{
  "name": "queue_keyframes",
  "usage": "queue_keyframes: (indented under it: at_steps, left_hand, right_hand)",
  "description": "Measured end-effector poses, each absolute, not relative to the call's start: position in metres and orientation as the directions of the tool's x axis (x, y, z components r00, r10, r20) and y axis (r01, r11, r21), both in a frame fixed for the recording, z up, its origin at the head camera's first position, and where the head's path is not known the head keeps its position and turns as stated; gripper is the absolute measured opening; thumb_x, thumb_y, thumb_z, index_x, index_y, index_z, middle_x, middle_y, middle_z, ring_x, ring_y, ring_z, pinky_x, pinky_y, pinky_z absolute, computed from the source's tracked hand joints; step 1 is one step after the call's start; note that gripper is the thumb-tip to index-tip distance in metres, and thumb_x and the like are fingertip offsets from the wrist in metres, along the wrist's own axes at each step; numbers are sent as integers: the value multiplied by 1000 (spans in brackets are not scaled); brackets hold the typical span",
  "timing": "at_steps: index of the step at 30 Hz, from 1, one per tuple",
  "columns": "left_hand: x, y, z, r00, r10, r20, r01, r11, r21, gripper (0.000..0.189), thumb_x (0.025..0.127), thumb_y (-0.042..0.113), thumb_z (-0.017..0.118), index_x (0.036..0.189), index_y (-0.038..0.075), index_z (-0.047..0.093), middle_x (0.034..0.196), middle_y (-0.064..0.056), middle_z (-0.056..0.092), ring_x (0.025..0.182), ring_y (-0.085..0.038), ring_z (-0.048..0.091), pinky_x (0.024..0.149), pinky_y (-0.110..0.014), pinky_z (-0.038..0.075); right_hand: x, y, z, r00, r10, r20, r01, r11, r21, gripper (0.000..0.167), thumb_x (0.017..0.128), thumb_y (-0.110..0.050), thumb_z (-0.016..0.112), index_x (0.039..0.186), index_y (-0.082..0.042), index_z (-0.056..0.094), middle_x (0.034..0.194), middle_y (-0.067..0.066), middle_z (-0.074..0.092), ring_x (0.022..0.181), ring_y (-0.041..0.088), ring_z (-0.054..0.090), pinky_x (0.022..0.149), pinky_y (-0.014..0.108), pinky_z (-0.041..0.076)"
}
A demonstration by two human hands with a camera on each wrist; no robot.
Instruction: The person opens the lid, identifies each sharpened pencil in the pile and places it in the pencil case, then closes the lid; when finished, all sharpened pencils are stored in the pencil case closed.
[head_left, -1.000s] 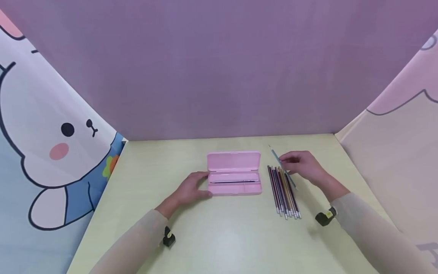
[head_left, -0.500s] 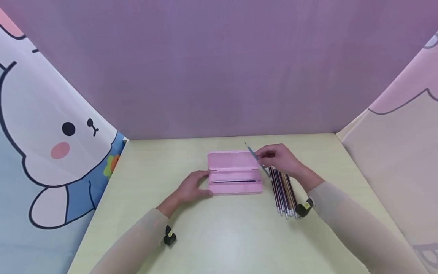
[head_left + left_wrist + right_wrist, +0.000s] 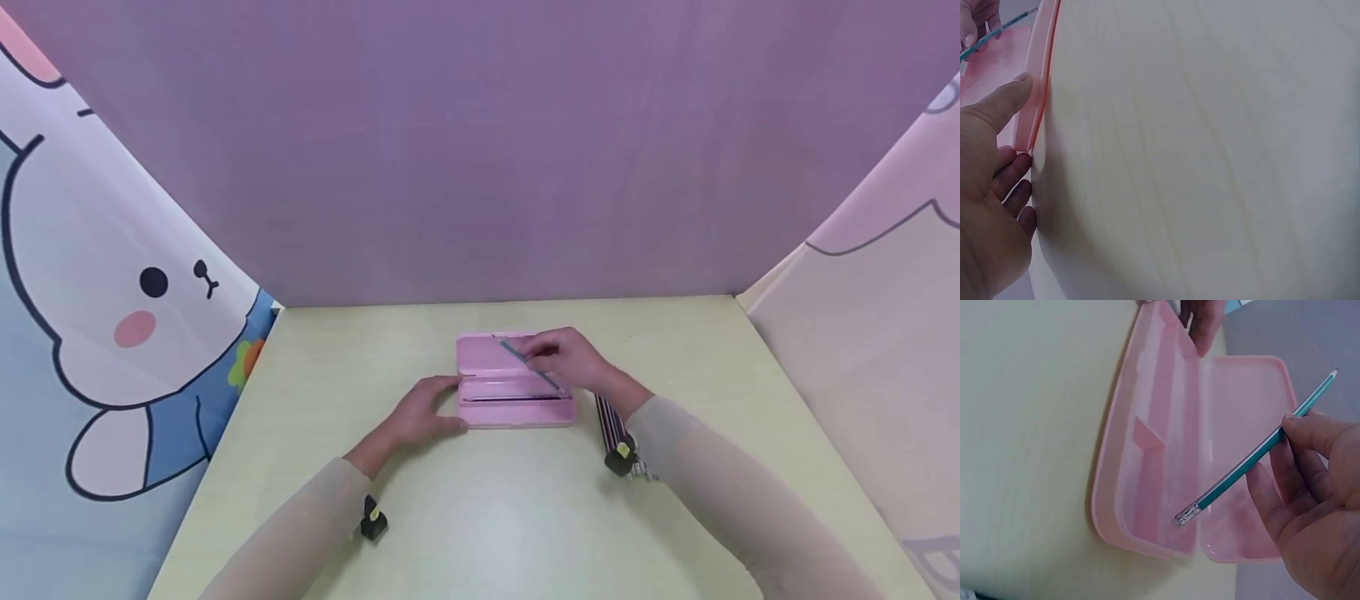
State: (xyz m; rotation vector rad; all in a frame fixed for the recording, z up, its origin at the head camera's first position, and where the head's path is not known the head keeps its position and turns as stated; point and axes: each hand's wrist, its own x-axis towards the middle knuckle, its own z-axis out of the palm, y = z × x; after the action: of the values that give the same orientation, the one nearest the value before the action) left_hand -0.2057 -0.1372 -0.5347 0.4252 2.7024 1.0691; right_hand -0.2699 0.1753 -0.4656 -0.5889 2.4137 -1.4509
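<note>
A pink pencil case [image 3: 480, 415] lies on the table with its lid [image 3: 476, 354] swung back. My left hand [image 3: 422, 412] holds its left end, thumb at the front corner and fingers at the back; in the left wrist view the thumb [image 3: 1007, 103] lies on the case wall. Over the case's right part, my right hand [image 3: 566, 357] pinches a teal pencil [image 3: 1235, 474] between thumb and fingers. The pencil slants, its sharpened tip up and away from the silver eraser end, which hangs over the case. A thin dark pencil [image 3: 510, 399] lies lengthwise inside the case.
Several dark striped pencils [image 3: 609, 423] lie side by side right of the case, partly hidden under the right forearm. A low divider [image 3: 1149, 432] splits the case's front compartment. A purple backdrop [image 3: 495, 167] rises behind the table, with patterned cloths at both sides.
My right hand has carried the teal pencil leftward from above the row of pencils to over the open case. My left hand has stayed at the case's left end.
</note>
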Motion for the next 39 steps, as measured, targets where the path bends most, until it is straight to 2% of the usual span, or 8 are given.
queue_keyframes:
  at_steps: [5,16,24,32,39]
  left_hand:
    - [-206,-136,-537,-938,337,-80,192,697,691,85,82,39,86,154,18,47,159,-6,47,149,-32,38,124,-57,30]
    - [-206,-134,-541,-936,343,-77,198,695,692,84,83,39,86,154,17,47,158,-6,47,149,-32,39,124,-55,31]
    - [-207,-134,-539,-934,349,-76,205,699,685,84,83,39,85,155,17,46,158,-7,48,148,-32,40,124,-55,31]
    - [-206,-133,-537,-934,347,-83,201,704,682,85,83,40,84,155,18,45,159,-7,46,149,-33,38,124,-55,29]
    - [-205,-132,-538,-935,347,-78,200,694,692,85,83,38,85,155,18,45,159,-7,46,149,-32,38,124,-56,29]
  right_hand:
    - [-271,169,-475,-887,-461,-32,-203,451,-869,24,90,-2,76,108,-17,81,106,3,76,92,20,67,80,32,59]
    - [-269,160,-493,-860,-509,38,-313,466,-828,21,87,4,76,102,-9,81,104,5,75,93,17,67,80,27,59]
    - [-265,150,-497,-849,-528,2,-341,546,-765,17,88,-2,79,98,-15,82,99,-3,76,94,14,66,86,30,60]
    - [-265,147,-502,-835,-550,-7,-370,571,-733,21,88,1,76,105,-10,79,103,0,77,103,18,71,94,31,60]
    - [-265,152,-503,-840,-542,-17,-335,544,-769,19,89,-1,76,107,-9,79,104,0,77,103,18,70,95,33,60]
